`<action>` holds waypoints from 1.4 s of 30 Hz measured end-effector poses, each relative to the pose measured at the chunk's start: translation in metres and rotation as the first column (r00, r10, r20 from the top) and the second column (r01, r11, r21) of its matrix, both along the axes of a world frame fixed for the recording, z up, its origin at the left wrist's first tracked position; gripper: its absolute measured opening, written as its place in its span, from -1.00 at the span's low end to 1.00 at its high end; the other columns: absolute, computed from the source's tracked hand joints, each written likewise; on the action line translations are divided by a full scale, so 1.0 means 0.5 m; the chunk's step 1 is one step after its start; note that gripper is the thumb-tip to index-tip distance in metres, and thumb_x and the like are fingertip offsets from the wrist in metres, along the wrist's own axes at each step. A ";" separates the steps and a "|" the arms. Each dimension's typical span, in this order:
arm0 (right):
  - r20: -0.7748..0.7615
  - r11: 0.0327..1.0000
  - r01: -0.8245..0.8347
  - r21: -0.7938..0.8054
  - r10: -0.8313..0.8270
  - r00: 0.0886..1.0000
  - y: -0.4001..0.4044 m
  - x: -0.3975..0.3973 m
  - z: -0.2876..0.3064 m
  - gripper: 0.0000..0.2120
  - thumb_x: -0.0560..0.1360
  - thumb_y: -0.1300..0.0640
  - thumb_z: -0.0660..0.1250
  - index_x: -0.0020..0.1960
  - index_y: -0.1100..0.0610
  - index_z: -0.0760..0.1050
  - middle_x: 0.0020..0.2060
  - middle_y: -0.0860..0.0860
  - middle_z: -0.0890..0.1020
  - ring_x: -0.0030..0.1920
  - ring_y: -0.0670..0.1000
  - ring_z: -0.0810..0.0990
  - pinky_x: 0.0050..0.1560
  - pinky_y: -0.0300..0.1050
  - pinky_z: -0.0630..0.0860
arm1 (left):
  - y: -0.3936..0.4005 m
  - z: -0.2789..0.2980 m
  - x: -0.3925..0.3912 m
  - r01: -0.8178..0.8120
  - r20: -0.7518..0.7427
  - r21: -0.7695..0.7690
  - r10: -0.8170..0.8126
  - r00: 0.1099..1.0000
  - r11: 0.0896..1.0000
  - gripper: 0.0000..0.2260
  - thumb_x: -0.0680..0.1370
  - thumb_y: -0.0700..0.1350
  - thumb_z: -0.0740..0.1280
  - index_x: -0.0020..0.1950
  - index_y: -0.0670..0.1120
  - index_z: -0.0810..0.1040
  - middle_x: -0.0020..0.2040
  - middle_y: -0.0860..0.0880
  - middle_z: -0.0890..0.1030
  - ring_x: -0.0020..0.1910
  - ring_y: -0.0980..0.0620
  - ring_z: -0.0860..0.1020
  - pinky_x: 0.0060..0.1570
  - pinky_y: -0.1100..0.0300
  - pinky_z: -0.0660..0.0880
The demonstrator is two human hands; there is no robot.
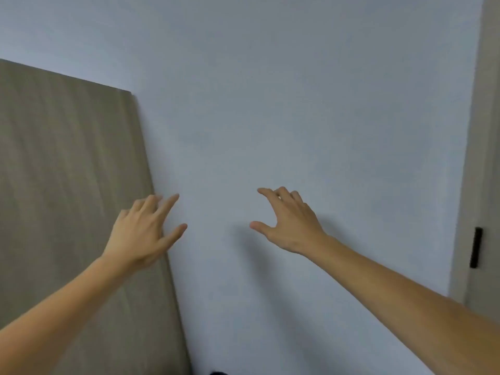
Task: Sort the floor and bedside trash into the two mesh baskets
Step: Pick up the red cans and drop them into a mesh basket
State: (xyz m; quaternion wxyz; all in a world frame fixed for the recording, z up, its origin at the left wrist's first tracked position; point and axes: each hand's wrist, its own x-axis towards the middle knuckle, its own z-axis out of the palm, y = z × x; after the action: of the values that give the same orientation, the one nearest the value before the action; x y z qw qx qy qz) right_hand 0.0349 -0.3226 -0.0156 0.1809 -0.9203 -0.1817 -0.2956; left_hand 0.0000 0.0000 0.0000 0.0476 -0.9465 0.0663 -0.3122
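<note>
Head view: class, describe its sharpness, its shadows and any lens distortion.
Head view: soft overall; both hands, left and right, cast dim shadows on the pale wall; the wooden panel's edge leans, suggesting wide-angle distortion or tilt.

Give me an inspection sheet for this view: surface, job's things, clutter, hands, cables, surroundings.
Surface: nothing seen; no floor or bedside top in view.
Job's things: nothing seen; no trash, no mesh baskets.
Clutter: nothing seen.
Hands: left hand open, fingers spread, empty; right hand open, fingers relaxed, empty; both raised toward the wall.
Cables: nothing seen.
Surroundings: pale wall; wood-grain panel on the left; door frame with black fitting on the right.
</note>
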 end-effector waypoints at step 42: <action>-0.232 -0.148 -0.988 -0.036 0.963 -0.136 1.032 -0.864 -0.430 -0.25 0.45 -0.37 0.27 0.55 -0.10 0.24 0.37 -0.04 0.41 0.36 0.11 0.38 0.27 0.16 0.52 | 0.261 -0.414 -1.315 -0.980 -0.161 -0.198 0.986 0.034 0.001 -0.36 0.59 0.35 0.10 0.62 0.12 0.17 0.41 -0.07 0.45 0.33 -0.13 0.44 0.18 -0.13 0.45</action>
State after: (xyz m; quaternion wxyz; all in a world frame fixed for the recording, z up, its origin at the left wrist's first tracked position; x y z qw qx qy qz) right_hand -0.3973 0.1932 -0.2306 0.2588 -0.4982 -0.8273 0.0197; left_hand -0.6575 0.1306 -0.2068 0.1303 -0.7181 -0.6514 -0.2075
